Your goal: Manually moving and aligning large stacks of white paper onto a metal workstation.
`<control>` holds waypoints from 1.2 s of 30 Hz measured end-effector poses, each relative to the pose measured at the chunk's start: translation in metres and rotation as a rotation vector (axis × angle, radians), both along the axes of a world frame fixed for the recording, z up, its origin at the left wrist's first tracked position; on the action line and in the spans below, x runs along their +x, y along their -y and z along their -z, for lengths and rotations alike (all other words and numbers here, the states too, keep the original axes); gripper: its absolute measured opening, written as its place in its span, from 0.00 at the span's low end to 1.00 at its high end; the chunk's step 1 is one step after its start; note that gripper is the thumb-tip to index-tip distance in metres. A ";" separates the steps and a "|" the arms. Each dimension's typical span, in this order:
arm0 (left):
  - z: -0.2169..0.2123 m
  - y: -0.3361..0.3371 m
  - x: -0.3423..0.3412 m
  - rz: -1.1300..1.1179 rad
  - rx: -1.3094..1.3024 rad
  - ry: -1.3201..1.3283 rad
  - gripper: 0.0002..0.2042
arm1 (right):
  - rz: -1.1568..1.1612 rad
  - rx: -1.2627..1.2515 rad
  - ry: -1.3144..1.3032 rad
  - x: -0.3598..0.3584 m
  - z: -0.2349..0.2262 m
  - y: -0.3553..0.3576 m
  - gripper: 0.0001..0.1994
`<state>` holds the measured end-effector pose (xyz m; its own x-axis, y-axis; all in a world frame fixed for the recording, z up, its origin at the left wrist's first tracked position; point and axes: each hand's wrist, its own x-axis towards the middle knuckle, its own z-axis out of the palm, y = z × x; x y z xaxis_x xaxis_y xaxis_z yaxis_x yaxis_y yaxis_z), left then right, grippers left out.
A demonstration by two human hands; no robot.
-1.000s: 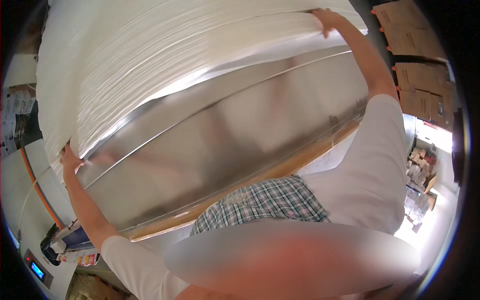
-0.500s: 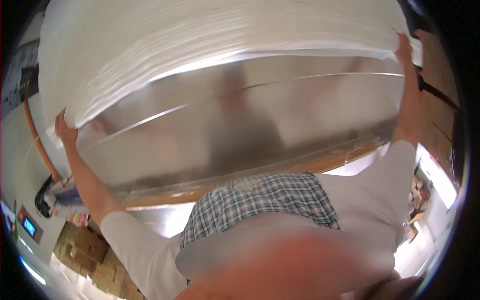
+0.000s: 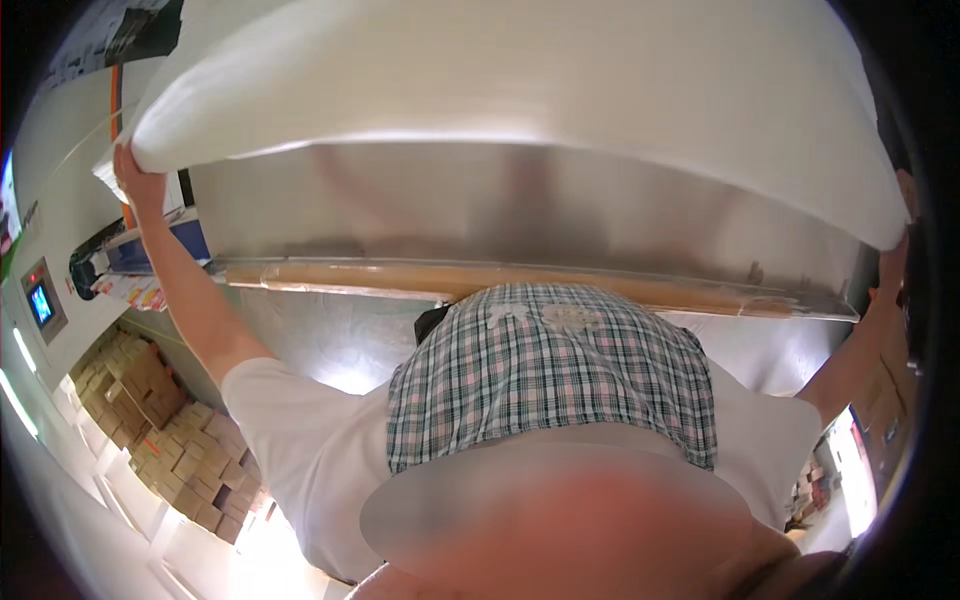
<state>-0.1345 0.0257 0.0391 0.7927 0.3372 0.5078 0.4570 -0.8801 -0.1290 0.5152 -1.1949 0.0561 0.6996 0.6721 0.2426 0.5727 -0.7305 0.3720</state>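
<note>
A wide, pliable stack of white sheets [image 3: 520, 80] spans the upper part of the view, its near edge curving down toward the right. My left hand [image 3: 143, 183] is closed round its left corner, where a few layered edges show. Far to the right, my right hand [image 3: 893, 250] grips the other corner; its fingers are partly hidden by the sheets and dark rim. Both arms are spread wide. Below the stack lies a shiny metal surface [image 3: 420, 215] with blurred reflections on it. Whether the sheets are paper or another material I cannot tell.
A brown strip [image 3: 360, 278] under clear wrap runs along the metal surface's near edge, close to my plaid apron [image 3: 560, 380]. Stacked cardboard boxes [image 3: 185, 465] stand at lower left. A small lit control panel [image 3: 41, 302] is at the left, with brown boards [image 3: 885, 400] at right.
My right hand has moved down and outward with its corner, and my left hand slightly up. The near edge of the sheets now bows smoothly, hiding most of the layered edges.
</note>
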 end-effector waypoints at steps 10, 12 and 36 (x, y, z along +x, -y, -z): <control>0.033 0.138 -0.168 -0.214 -0.182 -0.278 0.28 | 0.186 0.082 -0.206 -0.231 0.069 -0.170 0.26; 0.038 0.149 -0.178 -0.256 -0.188 -0.355 0.28 | 0.216 0.045 -0.266 -0.251 0.083 -0.166 0.27; 0.063 0.085 -0.014 -0.014 -0.515 -0.386 0.17 | 0.471 -0.241 -1.077 0.017 0.129 -0.108 0.17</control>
